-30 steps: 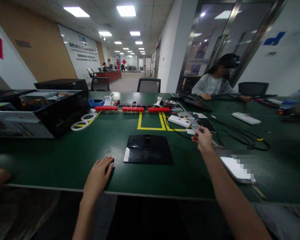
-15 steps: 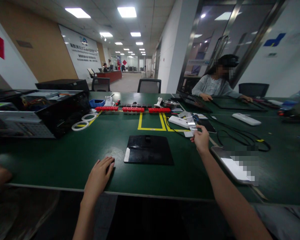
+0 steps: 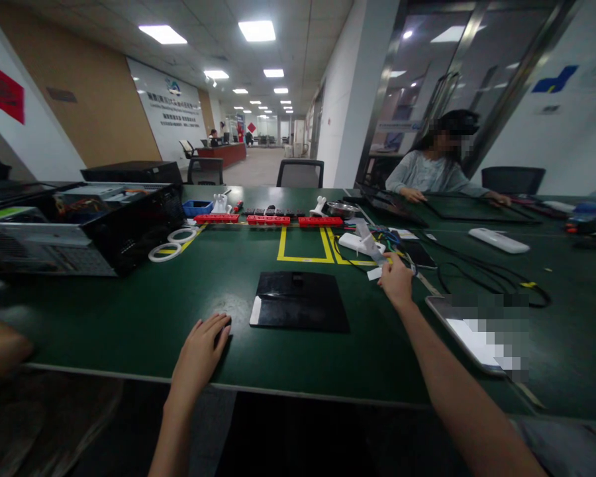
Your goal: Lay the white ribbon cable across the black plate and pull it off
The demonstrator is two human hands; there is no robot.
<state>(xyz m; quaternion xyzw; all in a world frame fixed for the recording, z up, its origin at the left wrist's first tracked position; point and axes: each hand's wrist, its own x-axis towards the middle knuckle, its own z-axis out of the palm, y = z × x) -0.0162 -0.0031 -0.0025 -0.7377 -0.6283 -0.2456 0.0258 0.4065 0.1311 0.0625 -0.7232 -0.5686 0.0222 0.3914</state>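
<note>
My left hand lies palm down near the front edge of the green table, with its fingers stretched out and nothing visible in it. Out to the right, my right hand pinches a translucent strip of plastic film, which stands up from the fingertips and leans left. Behind the film sits a white power bank-like block, partly covered by it. Between my hands a black glossy panel lies flat, with a white patch on its left corner; neither hand touches it.
An open computer case stands at the left, with white rings beside it. Red strips line the back. Black cables and a tablet lie right. Another person sits across; someone's arm rests at left.
The film in my right hand has tilted further left and my right fingers have turned slightly. My left hand stays in place on the table. The whole view has shifted a little.
</note>
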